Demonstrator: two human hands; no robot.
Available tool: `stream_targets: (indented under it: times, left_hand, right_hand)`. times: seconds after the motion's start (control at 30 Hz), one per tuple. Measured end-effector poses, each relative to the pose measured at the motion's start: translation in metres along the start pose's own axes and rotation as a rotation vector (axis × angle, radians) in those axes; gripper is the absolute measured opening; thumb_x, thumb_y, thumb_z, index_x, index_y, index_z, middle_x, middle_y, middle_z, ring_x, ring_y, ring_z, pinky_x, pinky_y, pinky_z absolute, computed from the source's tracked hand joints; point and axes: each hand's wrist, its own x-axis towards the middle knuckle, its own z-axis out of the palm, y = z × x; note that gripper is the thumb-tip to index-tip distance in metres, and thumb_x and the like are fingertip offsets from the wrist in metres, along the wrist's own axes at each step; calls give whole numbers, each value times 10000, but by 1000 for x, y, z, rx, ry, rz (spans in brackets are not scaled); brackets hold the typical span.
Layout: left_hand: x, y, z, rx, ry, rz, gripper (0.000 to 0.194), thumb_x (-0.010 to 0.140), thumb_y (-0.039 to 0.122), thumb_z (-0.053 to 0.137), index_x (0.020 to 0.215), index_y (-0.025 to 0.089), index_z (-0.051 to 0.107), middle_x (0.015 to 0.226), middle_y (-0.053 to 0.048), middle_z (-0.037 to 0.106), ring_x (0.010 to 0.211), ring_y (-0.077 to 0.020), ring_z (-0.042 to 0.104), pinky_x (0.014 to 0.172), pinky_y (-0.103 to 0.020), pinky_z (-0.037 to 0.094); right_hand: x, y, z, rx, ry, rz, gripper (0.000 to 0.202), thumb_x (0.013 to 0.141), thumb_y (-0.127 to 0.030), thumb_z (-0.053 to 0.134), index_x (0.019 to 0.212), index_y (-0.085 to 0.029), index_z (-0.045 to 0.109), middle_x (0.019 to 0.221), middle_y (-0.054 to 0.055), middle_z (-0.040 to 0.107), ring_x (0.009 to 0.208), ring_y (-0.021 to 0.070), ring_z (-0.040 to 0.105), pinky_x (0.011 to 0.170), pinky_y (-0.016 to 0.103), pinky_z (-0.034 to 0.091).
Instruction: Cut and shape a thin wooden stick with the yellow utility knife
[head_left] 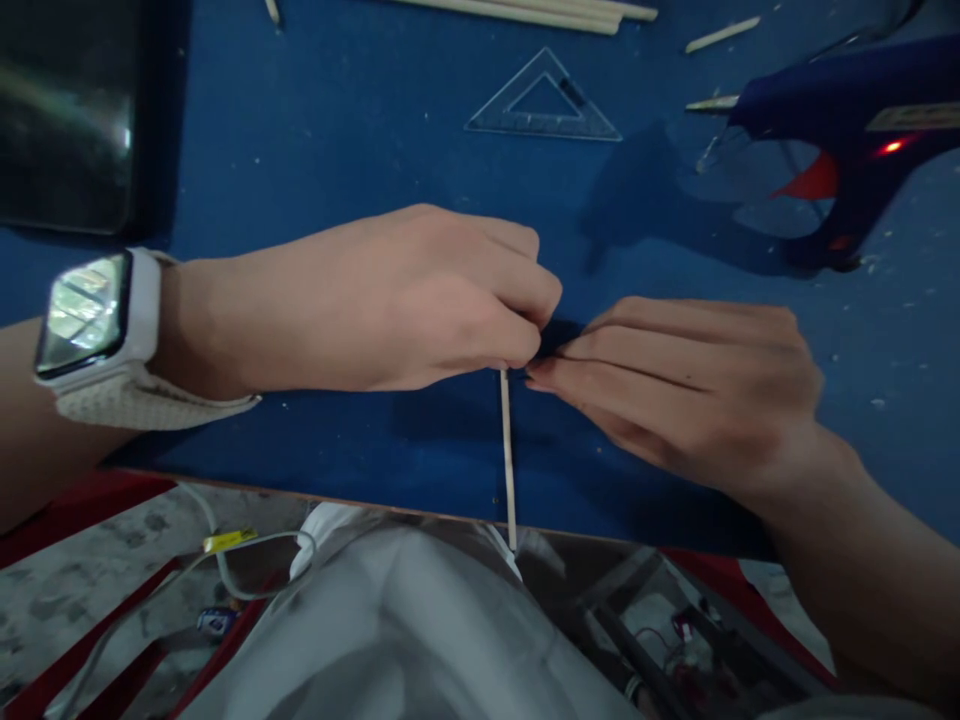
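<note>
My left hand (442, 300), with a watch (94, 315) on its wrist, is closed in a pinch around a thin wooden stick (508, 460). From under those fingers the stick runs toward me and sticks out past the table's front edge. Close beside it on the right, my right hand (697, 390) is closed too, its thumb and fingertips pressed together near the left fingers. Whatever lies between the right fingertips is hidden or too small to make out.
A blue glue gun (840, 130) with a lit red light lies on the blue table (337, 120) at upper right. Beyond my hands are a clear set square (545, 125), several wooden sticks (540, 12) and a short stick piece (722, 35). A dark screen-like slab (67, 120) occupies the upper left.
</note>
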Motion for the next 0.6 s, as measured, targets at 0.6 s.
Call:
stream_targets:
  times: [0.6]
  left_hand:
    - [1, -1, 0, -33, 13, -13, 550, 1410, 284, 426, 1166, 216, 915, 1320, -27, 873, 1217, -239, 806, 975, -425, 707]
  right_hand:
    - [-3, -2, 5, -100, 25, -34, 229, 1240, -140, 773, 1085, -295, 841, 913, -59, 854, 805, 176, 788, 627, 401, 513]
